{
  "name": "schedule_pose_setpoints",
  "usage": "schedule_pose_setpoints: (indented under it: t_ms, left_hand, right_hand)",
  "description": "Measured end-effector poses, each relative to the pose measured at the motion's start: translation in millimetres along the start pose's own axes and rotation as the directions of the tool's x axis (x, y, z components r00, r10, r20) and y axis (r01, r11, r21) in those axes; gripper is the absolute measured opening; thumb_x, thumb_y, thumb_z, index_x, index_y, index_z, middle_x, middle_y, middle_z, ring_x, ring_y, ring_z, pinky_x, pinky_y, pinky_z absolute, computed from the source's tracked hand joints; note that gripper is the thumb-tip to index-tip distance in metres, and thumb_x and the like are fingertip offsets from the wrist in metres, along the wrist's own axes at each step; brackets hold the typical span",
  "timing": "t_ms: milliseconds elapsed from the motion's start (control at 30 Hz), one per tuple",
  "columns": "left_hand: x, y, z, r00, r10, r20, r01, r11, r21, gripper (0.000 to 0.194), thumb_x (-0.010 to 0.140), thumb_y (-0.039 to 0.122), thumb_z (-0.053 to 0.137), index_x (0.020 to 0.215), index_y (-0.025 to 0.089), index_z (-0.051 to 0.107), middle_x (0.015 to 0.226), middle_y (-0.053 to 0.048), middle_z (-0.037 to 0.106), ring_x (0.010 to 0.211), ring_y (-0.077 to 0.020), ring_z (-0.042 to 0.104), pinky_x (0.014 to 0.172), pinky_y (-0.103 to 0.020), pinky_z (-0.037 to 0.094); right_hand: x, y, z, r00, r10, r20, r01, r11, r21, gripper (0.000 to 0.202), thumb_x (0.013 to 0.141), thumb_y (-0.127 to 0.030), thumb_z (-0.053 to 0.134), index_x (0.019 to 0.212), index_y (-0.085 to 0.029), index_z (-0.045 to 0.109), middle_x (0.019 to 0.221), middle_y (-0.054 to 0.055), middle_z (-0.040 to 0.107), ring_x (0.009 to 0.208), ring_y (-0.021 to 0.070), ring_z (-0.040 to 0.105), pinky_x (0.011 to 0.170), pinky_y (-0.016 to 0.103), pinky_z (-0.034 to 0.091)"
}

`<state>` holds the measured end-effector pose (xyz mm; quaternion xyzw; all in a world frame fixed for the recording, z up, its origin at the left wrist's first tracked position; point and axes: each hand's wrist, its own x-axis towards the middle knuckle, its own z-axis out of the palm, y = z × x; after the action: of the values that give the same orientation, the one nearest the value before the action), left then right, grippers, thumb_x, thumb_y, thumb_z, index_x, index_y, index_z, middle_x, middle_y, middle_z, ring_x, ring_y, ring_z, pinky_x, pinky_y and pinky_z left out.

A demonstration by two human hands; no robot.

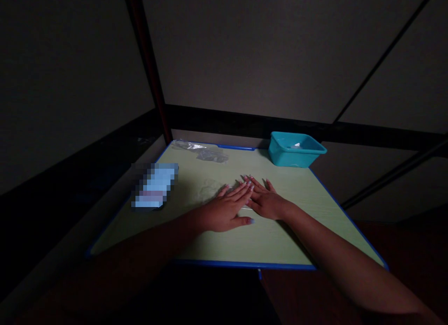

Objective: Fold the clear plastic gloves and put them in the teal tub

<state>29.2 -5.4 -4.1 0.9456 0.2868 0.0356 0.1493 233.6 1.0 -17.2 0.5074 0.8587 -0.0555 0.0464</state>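
Observation:
My left hand [227, 210] lies flat, palm down, with its fingers stretched out over a clear plastic bag [209, 190] on the table. From the right, my right hand [268, 201] also rests palm down with fingers extended. The fingertips of both hands meet and overlap near the middle of the table. Most of the bag is under my left hand; a part of it shows beyond the fingers on the left, and a thin edge appears between the hands. Both hands are open.
The pale green table [280, 243] has a blue edge. At its back right stands a turquoise plastic basket [289, 157] with something clear inside. More clear plastic bags [212, 155] lie at the back left. A blurred-out phone-like device [156, 185] is on the left. Walls enclose the back and left.

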Motion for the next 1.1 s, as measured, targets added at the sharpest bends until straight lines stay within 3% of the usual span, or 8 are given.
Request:
schedule_pose_setpoints:
  t_ms: [267,467,600,700,800,900,1000,1100]
  left_hand:
    - [-4,-13,3.2,0.981,-0.192,0.037,0.193,0.981,-0.012,0.074,0.09,0.064,0.022,0.149,0.022,0.005,0.154,-0.01,-0.002,0.143,-0.0253,-0.003,0.111,-0.056,0.005]
    - [-2,-17,5.4,0.921,-0.389,-0.022,0.388,0.921,-0.024,0.075,0.087,0.068,0.019,0.149,0.026,0.009,0.155,-0.014,0.004,0.141,-0.0333,-0.002,0.107,-0.062,0.009]
    - [0,-17,8.2,0.895,-0.44,-0.075,0.439,0.898,-0.031,0.075,0.085,0.07,0.021,0.148,0.029,0.013,0.155,-0.014,0.004,0.141,-0.037,-0.003,0.105,-0.066,0.009]
    - [0,-14,6.5,0.927,-0.358,-0.114,0.36,0.933,0.001,0.075,0.087,0.068,0.025,0.148,0.025,0.016,0.155,-0.015,0.003,0.141,-0.0343,-0.004,0.105,-0.065,0.008]
    - [-1,-8,1.2,0.981,-0.161,-0.108,0.165,0.986,0.031,0.072,0.089,0.062,0.031,0.148,0.024,0.016,0.155,-0.012,0.006,0.143,-0.0288,0.0,0.109,-0.059,0.004]
    - [-2,-2,-3.4,0.998,-0.004,-0.07,0.004,1.0,0.002,0.07,0.089,0.059,0.037,0.148,0.027,0.015,0.155,-0.007,0.01,0.143,-0.026,0.004,0.111,-0.056,0.002]
    - [-4,0,-3.9,0.999,0.031,0.011,-0.031,0.998,-0.046,0.071,0.09,0.059,0.036,0.148,0.027,0.012,0.155,-0.007,0.008,0.143,-0.0251,0.002,0.112,-0.054,0.007]
    - [-4,-1,-1.1,0.998,-0.024,0.057,0.026,0.999,-0.04,0.069,0.09,0.059,0.032,0.148,0.028,0.011,0.155,-0.007,0.006,0.143,-0.0254,-0.001,0.111,-0.055,0.007]
  right_hand:
    - [-2,-4,-6,0.999,0.026,0.018,-0.026,1.0,0.0,0.057,0.096,-0.05,0.024,0.148,-0.029,0.013,0.154,0.006,0.004,0.141,0.0294,0.004,0.105,0.066,0.009]
    - [-3,-3,-7,1.0,0.016,0.015,-0.016,1.0,0.007,0.059,0.096,-0.048,0.024,0.148,-0.029,0.007,0.154,0.006,0.002,0.141,0.0281,0.002,0.106,0.065,0.01]
    - [-3,-3,-5,1.0,0.01,0.002,-0.01,1.0,0.01,0.059,0.096,-0.048,0.025,0.148,-0.029,0.007,0.154,0.006,0.004,0.141,0.0292,0.004,0.105,0.066,0.011]
    - [-2,-2,-4,1.0,0.014,0.005,-0.014,1.0,0.0,0.059,0.096,-0.047,0.026,0.148,-0.028,0.008,0.154,0.007,0.003,0.141,0.0288,0.004,0.105,0.066,0.012]
    - [-2,-1,-3,1.0,0.007,0.003,-0.007,1.0,-0.002,0.058,0.095,-0.046,0.028,0.148,-0.028,0.013,0.154,0.007,0.006,0.141,0.0294,0.004,0.105,0.066,0.011]
    - [-2,-1,-3,1.0,0.006,0.0,-0.006,1.0,0.004,0.058,0.095,-0.046,0.03,0.148,-0.029,0.013,0.154,0.007,0.006,0.141,0.0289,0.004,0.105,0.066,0.011]
    - [-3,-2,-4,1.0,0.015,0.01,-0.015,1.0,0.007,0.059,0.095,-0.046,0.031,0.148,-0.03,0.012,0.154,0.005,0.004,0.141,0.0286,0.004,0.106,0.066,0.012]
    - [-3,-3,-5,1.0,0.023,0.017,-0.023,1.0,0.006,0.058,0.095,-0.046,0.03,0.148,-0.03,0.013,0.154,0.005,0.003,0.141,0.0284,0.004,0.106,0.065,0.012]
